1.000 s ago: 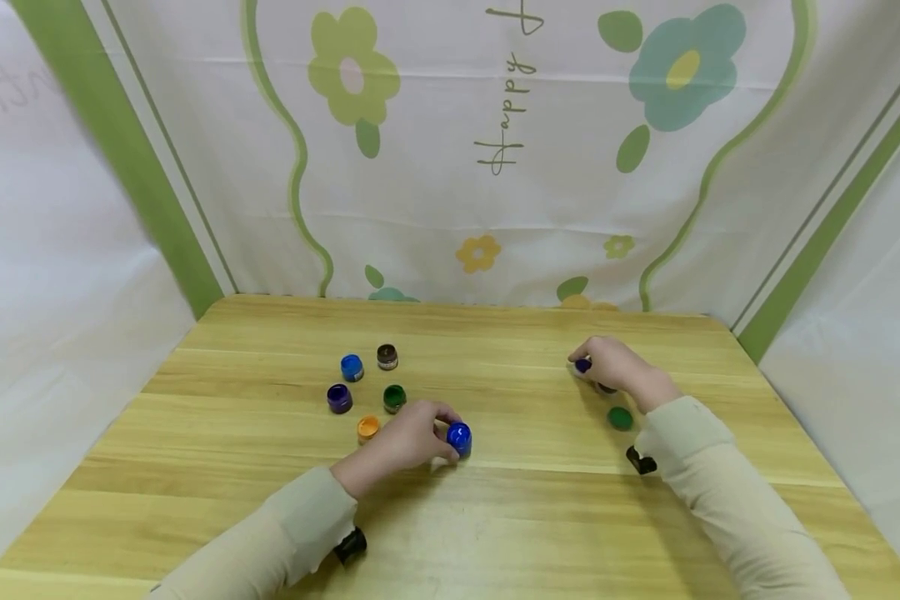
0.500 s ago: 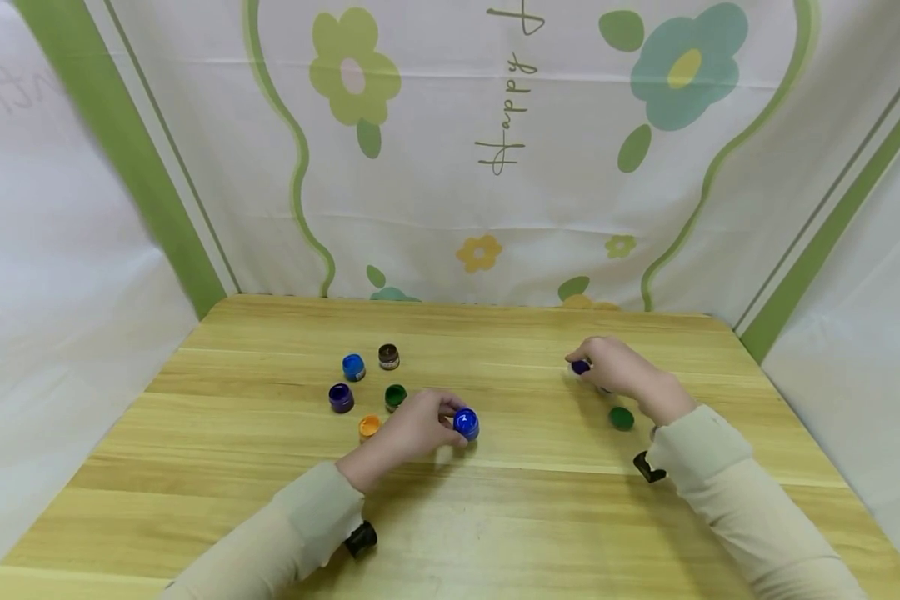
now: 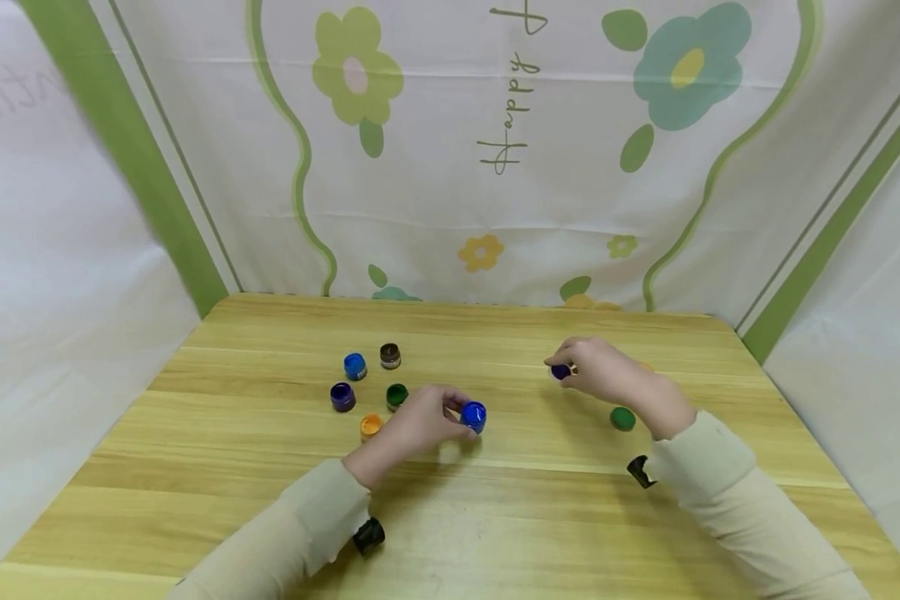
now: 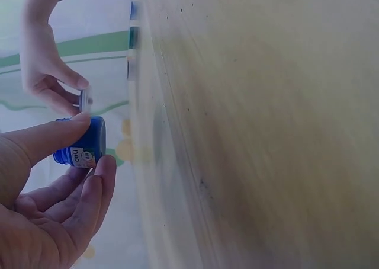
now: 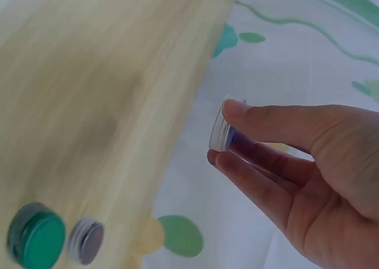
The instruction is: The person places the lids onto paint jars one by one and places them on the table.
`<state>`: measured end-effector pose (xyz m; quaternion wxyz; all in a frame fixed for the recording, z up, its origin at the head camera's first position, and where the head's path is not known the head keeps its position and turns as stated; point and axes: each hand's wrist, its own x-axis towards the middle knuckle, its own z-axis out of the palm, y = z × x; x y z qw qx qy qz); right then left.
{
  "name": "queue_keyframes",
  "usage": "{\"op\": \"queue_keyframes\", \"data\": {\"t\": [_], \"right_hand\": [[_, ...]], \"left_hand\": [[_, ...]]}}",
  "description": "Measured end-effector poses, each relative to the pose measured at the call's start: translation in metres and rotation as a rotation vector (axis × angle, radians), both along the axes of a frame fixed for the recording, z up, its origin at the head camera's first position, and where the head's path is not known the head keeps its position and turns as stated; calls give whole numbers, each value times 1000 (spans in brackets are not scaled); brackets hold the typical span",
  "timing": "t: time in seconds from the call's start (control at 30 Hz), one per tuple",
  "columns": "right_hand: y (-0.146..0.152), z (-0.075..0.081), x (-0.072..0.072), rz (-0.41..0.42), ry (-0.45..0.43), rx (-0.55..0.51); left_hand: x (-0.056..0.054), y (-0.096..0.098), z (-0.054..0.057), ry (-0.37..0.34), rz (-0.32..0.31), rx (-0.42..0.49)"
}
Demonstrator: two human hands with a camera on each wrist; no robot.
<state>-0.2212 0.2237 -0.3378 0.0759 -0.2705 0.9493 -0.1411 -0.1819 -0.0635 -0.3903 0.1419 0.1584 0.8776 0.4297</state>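
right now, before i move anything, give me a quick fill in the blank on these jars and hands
1. The left hand holds a jar of ____ paint.
2. A lid is pinched in the ____ hand.
3. Besides the held one, ____ open jars stand on the table.
4. Of these standing jars, the lowest in the head view holds ____ paint.

Missing words: blue; right; five; orange.
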Motion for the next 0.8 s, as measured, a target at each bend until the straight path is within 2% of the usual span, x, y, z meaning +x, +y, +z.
{"op": "queue_keyframes", "data": {"t": [0.43, 0.63, 0.8], "right_hand": [[-12, 6, 8, 85, 75, -5], [-4, -2, 3, 53, 31, -24], [10, -16, -5, 7, -21, -38]], "left_hand": [[1, 7, 0, -4, 44, 41], [0, 7, -3, 7, 32, 52], [0, 5, -4, 4, 24, 56]]}}
